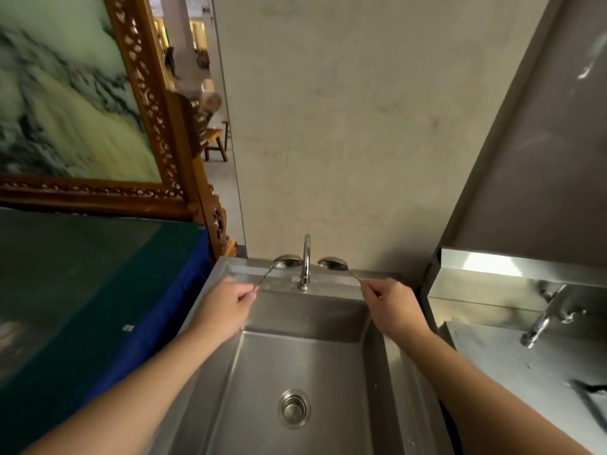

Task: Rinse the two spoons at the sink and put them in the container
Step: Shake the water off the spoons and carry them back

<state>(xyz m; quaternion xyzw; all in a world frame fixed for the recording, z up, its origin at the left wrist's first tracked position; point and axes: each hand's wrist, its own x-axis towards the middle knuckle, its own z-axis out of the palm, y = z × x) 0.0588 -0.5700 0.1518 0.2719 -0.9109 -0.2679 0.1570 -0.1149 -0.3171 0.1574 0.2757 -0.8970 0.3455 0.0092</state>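
My left hand [226, 307] pinches handle end of left spoon [285, 263], fingers curled; bowl raised just left of faucet [306, 262]. My right hand [392, 307] pinches right spoon [335, 265] same way, bowl just right of faucet. Faucet neck stands between both bowls (neither touching it, as far as I can tell). Steel sink [295, 366] below my fingers, drain [294, 408] nearer me. Blue-draped table [108, 290] left of left hand, gilt-framed painting [65, 103] above it. Second steel basin [512, 356] with tap [545, 318] right of right hand.

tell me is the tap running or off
Off, as far as shows: no stream falls from the faucet into the sink.
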